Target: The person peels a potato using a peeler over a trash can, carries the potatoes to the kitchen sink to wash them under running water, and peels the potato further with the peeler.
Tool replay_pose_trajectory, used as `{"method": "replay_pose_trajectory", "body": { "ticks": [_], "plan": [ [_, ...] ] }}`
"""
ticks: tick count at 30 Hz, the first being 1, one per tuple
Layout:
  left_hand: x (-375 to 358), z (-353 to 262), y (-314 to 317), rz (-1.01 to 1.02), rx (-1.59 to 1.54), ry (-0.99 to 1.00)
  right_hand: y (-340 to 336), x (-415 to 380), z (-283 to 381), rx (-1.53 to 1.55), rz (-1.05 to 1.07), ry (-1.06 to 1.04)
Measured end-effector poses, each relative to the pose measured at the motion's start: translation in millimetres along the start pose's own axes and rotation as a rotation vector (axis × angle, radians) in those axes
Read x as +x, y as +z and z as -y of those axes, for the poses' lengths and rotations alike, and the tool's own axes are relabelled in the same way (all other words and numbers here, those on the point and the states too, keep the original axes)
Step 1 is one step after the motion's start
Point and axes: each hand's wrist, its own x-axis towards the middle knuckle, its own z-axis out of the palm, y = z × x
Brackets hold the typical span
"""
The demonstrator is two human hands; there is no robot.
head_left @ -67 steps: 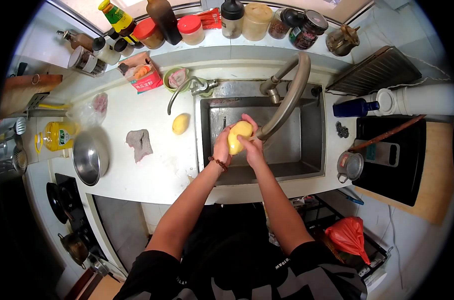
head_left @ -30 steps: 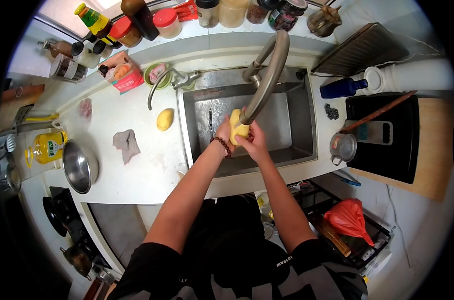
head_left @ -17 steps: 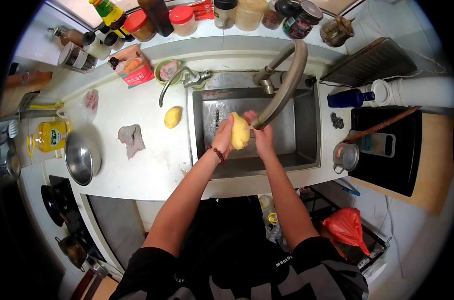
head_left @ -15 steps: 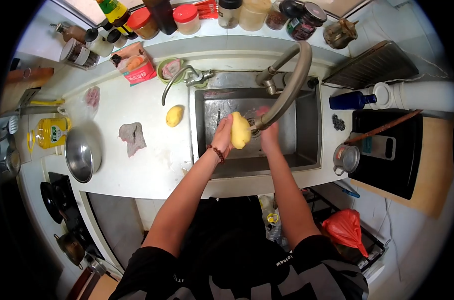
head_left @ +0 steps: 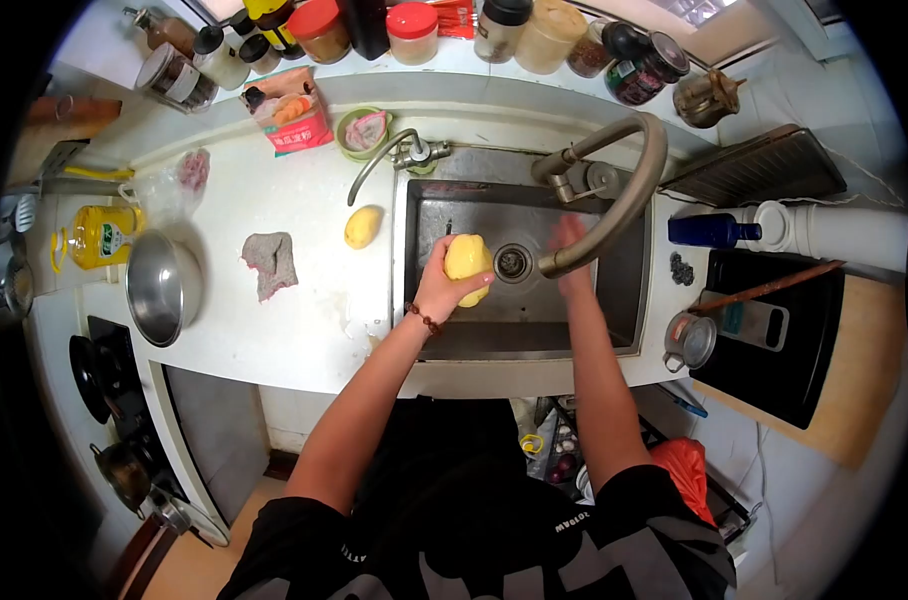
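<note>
My left hand point(head_left: 441, 290) is wrapped round a peeled yellow potato point(head_left: 466, 262), thumb across its near side, over the left part of the steel sink point(head_left: 564, 335). To the right of the drain point(head_left: 513, 263), my right hand point(head_left: 572, 250) is smeared by motion; its fingers look stretched out with nothing visible in them. It is beside the spout of the big curved faucet point(head_left: 639, 200). No water stream shows under the spout. A second peeled potato point(head_left: 363, 227) lies on the counter left of the sink.
On the left counter are a grey cloth point(head_left: 271, 266), a steel bowl point(head_left: 162, 290) and an oil bottle point(head_left: 99, 237). A small tap point(head_left: 379, 165) arches beside the sink. Right of it stand a metal cup point(head_left: 691, 340) and a blue bottle point(head_left: 714, 230). Jars line the sill point(head_left: 454, 80).
My left hand has turned, bringing its thumb over the potato, and moved slightly left of the spout. My right hand has shifted right, away from the potato. The view has shifted slightly.
</note>
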Motion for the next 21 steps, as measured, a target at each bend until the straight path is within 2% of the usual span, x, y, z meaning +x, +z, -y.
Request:
{"method": "replay_pose_trajectory", "body": {
  "ticks": [2, 3, 5, 6, 8, 10, 12, 13, 16, 17, 20, 21],
  "plan": [
    [-8.1, -15.5, -4.8, 0.039, 0.296, 0.140, -7.2, 4.6, -69.3, -0.299, -0.021, -0.136],
    [-11.1, -19.0, -7.5, 0.032, 0.294, 0.136, 4.8, -4.1, -71.7, -0.303, -0.015, -0.131],
    [-15.2, -25.7, -12.3, 0.030, 0.516, 0.216, 38.0, -19.8, -67.0, -0.218, 0.096, 0.002],
    [-17.5, -30.6, -14.1, 0.023, 0.498, 0.199, 46.1, -14.1, -76.5, -0.224, 0.103, 0.005],
    [-22.1, -20.2, -21.0, -0.013, 0.489, 0.214, 53.5, -4.3, -106.7, -0.679, 0.205, -0.156],
    [-20.2, -3.2, -32.6, -0.048, 0.488, 0.242, 77.7, -4.1, -103.3, -0.808, 0.253, -0.101],
    [-21.4, 33.8, -44.7, -0.175, 0.275, 0.147, 99.8, -1.9, -104.2, -1.033, 0.341, -0.073],
    [-24.6, 49.5, -50.8, -0.182, 0.270, 0.141, 108.5, -0.9, -110.1, -1.039, 0.348, -0.067],
    [-36.4, 79.6, -69.4, -0.180, 0.048, -0.113, 132.0, 8.0, -131.7, -1.175, 0.366, -0.212],
    [-43.1, 85.5, -70.1, -0.185, 0.032, -0.124, 137.9, 11.1, -140.2, -1.175, 0.371, -0.209],
    [-57.5, 77.9, -67.4, -0.223, -0.026, -0.208, 166.6, 13.7, -147.3, -1.243, 0.295, -0.121],
    [-59.1, 77.1, -67.7, -0.231, -0.025, -0.212, 175.3, 19.1, -153.0, -1.258, 0.256, 0.001]
  ]
}}
